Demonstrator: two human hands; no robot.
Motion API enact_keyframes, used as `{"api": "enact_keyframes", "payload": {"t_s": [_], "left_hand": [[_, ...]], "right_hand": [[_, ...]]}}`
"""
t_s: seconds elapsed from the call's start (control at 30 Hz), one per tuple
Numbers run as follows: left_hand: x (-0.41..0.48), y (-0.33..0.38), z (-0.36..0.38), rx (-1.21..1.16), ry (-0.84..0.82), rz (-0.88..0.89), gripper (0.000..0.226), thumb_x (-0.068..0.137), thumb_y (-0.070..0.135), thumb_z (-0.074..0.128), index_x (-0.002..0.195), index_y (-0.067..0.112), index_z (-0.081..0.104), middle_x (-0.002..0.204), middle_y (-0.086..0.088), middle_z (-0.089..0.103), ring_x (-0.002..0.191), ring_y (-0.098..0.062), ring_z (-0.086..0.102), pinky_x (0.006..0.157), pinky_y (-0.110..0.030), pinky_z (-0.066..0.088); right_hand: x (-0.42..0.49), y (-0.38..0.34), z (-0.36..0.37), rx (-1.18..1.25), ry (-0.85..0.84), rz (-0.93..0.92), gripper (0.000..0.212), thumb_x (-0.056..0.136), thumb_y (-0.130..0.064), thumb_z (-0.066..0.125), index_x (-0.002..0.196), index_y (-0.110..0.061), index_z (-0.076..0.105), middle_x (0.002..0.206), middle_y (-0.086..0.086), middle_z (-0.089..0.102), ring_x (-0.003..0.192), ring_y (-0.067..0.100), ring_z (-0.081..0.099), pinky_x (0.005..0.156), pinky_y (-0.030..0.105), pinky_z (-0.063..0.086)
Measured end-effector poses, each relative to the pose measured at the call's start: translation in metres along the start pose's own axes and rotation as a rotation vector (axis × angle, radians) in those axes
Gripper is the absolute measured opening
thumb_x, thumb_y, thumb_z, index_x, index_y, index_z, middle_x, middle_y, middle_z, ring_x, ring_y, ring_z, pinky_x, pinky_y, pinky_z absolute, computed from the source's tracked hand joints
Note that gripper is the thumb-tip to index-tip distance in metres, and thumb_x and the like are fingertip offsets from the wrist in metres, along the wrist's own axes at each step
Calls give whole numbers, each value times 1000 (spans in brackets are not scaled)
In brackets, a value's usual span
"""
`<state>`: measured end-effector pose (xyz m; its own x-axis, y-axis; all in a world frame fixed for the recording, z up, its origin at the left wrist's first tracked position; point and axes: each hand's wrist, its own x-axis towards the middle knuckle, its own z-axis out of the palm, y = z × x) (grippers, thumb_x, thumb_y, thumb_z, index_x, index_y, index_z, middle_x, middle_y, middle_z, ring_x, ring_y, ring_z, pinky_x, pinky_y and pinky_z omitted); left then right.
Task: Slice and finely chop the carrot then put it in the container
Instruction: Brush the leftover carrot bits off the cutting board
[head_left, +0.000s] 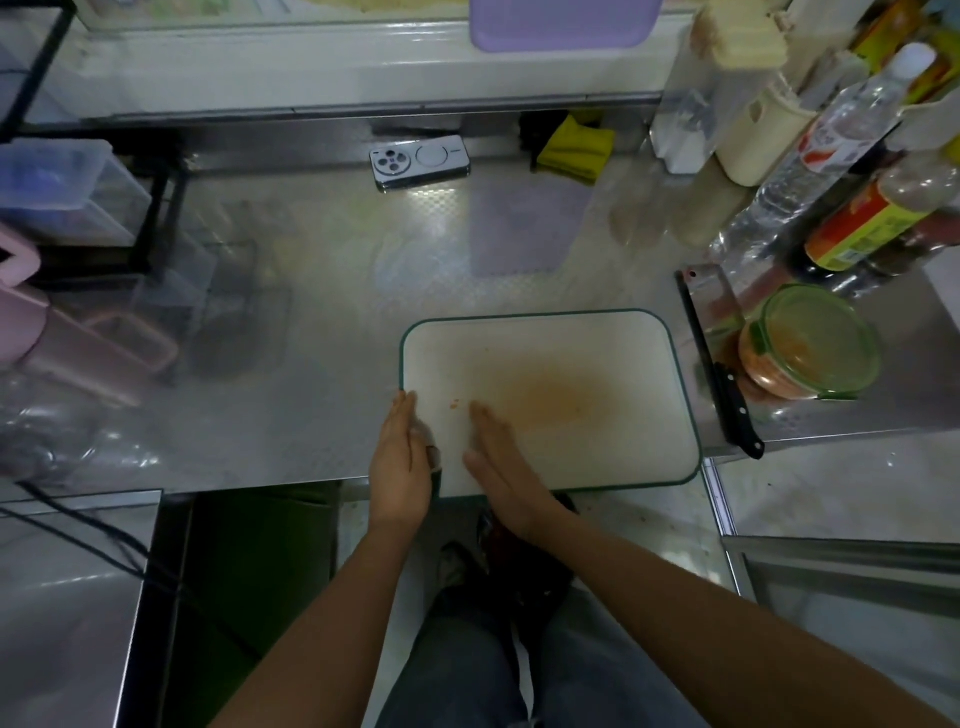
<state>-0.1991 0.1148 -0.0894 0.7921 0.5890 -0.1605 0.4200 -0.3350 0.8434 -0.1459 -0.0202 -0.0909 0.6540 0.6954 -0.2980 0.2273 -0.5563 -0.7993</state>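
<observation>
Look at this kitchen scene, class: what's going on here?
A person stands at a steel counter, both hands open at the near left corner of a white cutting board. The left hand lies along its edge; the right hand rests flat on it. The board is orange-stained, bearing one carrot bit. Chopped carrot sits in the glass container at right, a cleaver beside it.

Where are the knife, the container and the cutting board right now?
knife (723, 371): head view, top of the black handle, by the blade.
container (815, 340): head view, centre of the green-rimmed lid.
cutting board (545, 353): head view, bare white surface near the far edge.
</observation>
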Motion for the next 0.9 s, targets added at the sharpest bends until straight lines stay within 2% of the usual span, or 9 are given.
{"api": "enact_keyframes", "payload": {"t_s": [0.07,0.17,0.3,0.43,0.53,0.63,0.77,0.83,0.9], "left_hand": [[1,0,-4,-5,17,-16,42,103,9,33,145,14,38,150,-1,38,137,-14,36,117,-31,25],[1,-4,-10,56,80,8,38,100,7,39,136,14,50,136,-2,52,121,-13,50,109,-31,36],[-5,-7,-9,167,287,-32,21,96,15,48,99,10,67,96,-8,65,85,-21,61,83,-37,52],[-14,-22,-7,165,229,-331,39,96,32,43,72,11,66,71,-10,67,65,-25,63,67,-43,57],[-18,-28,-7,31,75,-721,64,91,57,27,76,8,65,75,-19,68,70,-33,66,69,-45,58],[-25,-11,-5,-467,-143,-1039,84,95,62,12,89,-3,65,77,-25,66,70,-34,65,61,-39,55],[-26,-3,-2,-848,-176,-1021,75,96,60,7,115,5,54,100,-27,64,94,-41,63,78,-45,52],[-24,-2,-2,-932,-152,-1003,65,99,52,12,120,6,52,102,-25,63,95,-40,62,80,-47,51],[-22,0,-3,-979,-146,-994,56,100,43,16,119,5,53,101,-23,64,92,-38,61,74,-45,52]], "right_hand": [[2,1,-13,78,56,-75,59,101,-36,28,153,-17,6,161,-4,-1,147,6,-1,119,25,-1],[13,23,-35,-164,234,20,64,96,-38,21,151,-9,7,160,4,2,147,13,-2,119,32,-6],[19,32,-36,-367,38,-18,68,92,-45,17,152,-11,10,160,6,3,147,16,-8,115,34,-14],[24,28,-38,-222,51,-159,60,97,-38,29,150,-11,25,158,3,18,146,11,7,119,28,-1],[41,19,-41,-281,3,-115,64,94,-38,23,151,-10,16,160,4,6,146,12,-3,115,27,-10],[39,8,-27,-335,-177,-199,63,94,-39,22,150,-10,24,159,5,15,147,13,5,115,28,-9],[23,13,-37,-118,-58,-249,43,98,-26,39,136,-12,52,144,5,48,135,18,41,114,29,25],[29,19,-42,-152,70,-207,47,97,-25,36,140,-11,46,149,6,40,141,20,32,119,34,17],[30,19,-36,-270,35,-139,57,96,-29,28,148,-6,28,157,10,20,146,18,7,121,38,-1]]}}
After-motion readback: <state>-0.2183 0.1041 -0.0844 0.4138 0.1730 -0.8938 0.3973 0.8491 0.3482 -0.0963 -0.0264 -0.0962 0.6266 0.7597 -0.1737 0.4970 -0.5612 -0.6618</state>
